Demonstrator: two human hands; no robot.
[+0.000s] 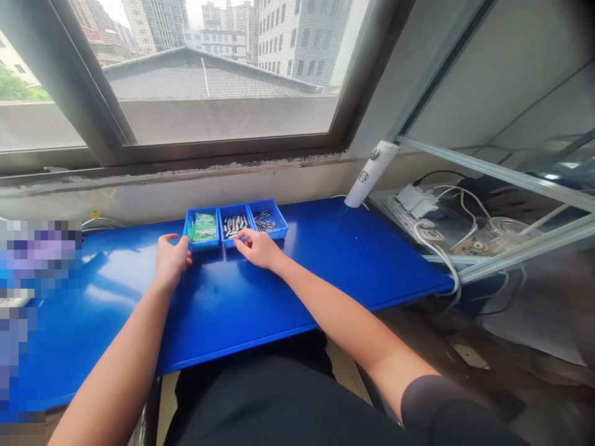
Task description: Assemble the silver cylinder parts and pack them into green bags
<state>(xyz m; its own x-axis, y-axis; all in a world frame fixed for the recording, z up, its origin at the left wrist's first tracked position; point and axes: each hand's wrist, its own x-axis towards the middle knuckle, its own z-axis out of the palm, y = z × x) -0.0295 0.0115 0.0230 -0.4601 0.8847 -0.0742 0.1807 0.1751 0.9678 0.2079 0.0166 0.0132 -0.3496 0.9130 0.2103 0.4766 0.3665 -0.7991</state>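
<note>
Three small blue bins stand side by side on the blue table (223, 310). Thin green pieces fill the left bin (203, 246), short black-and-white cylinders lie in the middle bin (229, 243), and slim silvery metal pieces are in the right bin (277, 233). My left hand (173, 259) is at the left bin's outer edge, thumb and forefinger apart, with nothing visible between them. At the front of the middle bin, my right hand (259, 248) has its fingertips pinched together. Whatever they may hold is too small to make out.
A white tumbler (372, 174) stands at the table's back right. Beyond it are a power strip (425, 228) with white cables and a metal frame (511, 170). A window (223, 74) rises behind the table. The far left edge is pixelated.
</note>
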